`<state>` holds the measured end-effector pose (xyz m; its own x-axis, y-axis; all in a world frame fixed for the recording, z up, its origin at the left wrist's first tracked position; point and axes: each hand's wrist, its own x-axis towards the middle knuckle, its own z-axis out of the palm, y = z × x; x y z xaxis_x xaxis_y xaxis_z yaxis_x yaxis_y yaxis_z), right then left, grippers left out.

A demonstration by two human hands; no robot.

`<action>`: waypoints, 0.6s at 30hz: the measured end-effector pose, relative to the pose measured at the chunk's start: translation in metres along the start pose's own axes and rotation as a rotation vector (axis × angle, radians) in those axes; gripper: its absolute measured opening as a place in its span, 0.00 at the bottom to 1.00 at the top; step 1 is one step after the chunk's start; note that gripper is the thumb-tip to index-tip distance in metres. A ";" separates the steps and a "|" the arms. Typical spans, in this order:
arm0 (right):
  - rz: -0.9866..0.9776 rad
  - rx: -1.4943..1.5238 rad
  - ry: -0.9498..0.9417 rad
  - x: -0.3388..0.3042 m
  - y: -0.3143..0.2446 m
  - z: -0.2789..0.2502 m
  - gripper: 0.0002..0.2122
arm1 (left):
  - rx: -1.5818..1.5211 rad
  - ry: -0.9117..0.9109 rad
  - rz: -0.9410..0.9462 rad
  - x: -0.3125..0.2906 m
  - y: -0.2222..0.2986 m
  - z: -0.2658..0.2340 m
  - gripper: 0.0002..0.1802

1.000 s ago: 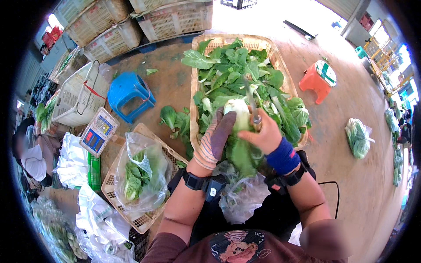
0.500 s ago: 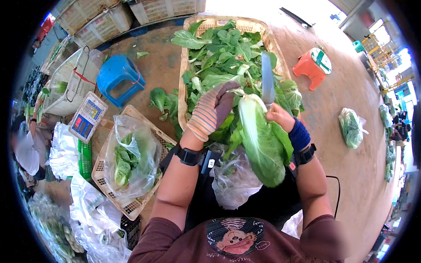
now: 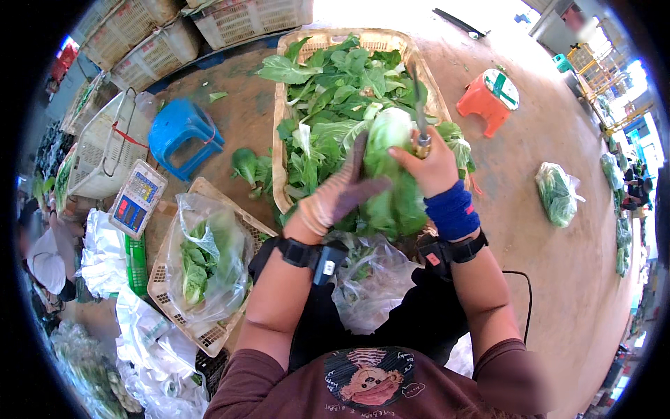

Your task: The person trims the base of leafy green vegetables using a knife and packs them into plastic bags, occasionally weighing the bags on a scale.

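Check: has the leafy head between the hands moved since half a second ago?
Yes, forward: the leafy head is now farther over the leaf-filled crate.

Floor: A brown, stained floor (image 3: 513,181) is bathed in glare toward the far side, where a dark bar (image 3: 457,22) is left lying.
Seating: A blue plastic stool (image 3: 174,128) is set at the left; a red-orange stool (image 3: 477,107), its pale top crossed with green, is seen at the right.
Crates: Pale slatted crates (image 3: 159,57) are stacked at the upper left, a blue base (image 3: 241,52) being glimpsed beneath.
Far right: A yellow metal frame (image 3: 592,63) is parked near a grey wall (image 3: 551,29).
Light: Bright white light (image 3: 370,12) is cast from the far side, and the right edge is broken by blue-white patches.
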<state>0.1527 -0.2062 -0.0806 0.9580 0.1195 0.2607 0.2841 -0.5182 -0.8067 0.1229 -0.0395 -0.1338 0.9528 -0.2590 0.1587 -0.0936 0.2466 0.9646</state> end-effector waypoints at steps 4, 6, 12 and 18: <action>0.060 0.175 -0.042 0.001 0.001 0.000 0.18 | -0.728 0.126 -0.295 -0.002 0.008 0.005 0.30; 0.088 0.495 0.027 0.003 -0.016 -0.004 0.13 | -0.677 0.140 -0.266 -0.009 0.009 -0.004 0.27; 0.120 0.622 0.094 0.005 -0.013 -0.017 0.12 | -0.779 0.171 -0.069 -0.019 0.016 -0.013 0.36; 0.099 0.243 -0.048 0.020 0.020 0.000 0.07 | -0.763 0.280 0.118 -0.028 0.023 -0.037 0.49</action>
<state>0.1779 -0.2141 -0.0912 0.9806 0.1215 0.1537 0.1847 -0.3115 -0.9321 0.1048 0.0076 -0.1236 0.9952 0.0266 0.0945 -0.0721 0.8512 0.5198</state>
